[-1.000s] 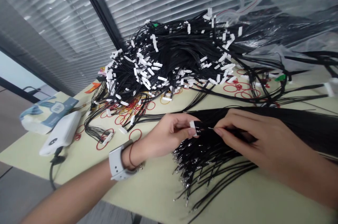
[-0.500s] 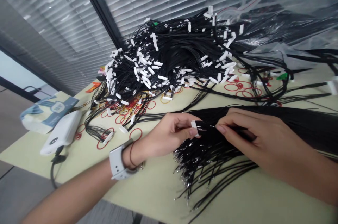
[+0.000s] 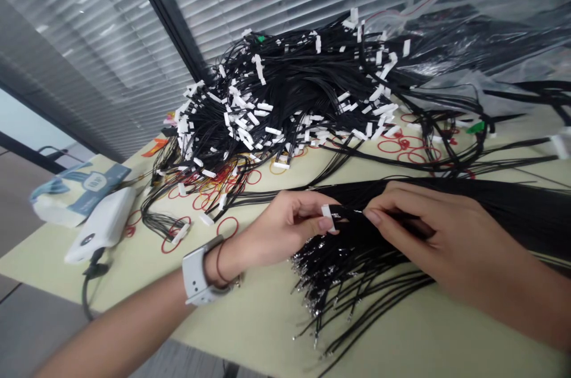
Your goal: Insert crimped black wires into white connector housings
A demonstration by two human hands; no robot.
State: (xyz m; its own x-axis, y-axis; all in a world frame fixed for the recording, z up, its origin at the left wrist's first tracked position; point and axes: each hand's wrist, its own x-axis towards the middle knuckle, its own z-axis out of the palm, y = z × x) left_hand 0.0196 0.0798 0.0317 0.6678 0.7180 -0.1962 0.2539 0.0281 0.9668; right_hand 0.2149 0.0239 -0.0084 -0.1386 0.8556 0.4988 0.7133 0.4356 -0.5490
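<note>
Between the thumb and fingers of my left hand is a small white connector, held upright. My right hand pinches a thin black wire just to the right of the connector; its metal tip points toward the connector. Whether the tip touches the housing is too small to tell. Below both hands lies a thick bundle of loose black wires with bare metal ends fanned out to the lower left. The bundle runs on to the right behind my right hand.
A large heap of black cables with white connectors lies at the back. Red rubber bands are scattered before it. At the left are a white power bank and a tissue pack. Clear plastic bags stand back right.
The view has shifted very slightly. Both hands keep their holds on the connector and the wire, with hardly any movement.
</note>
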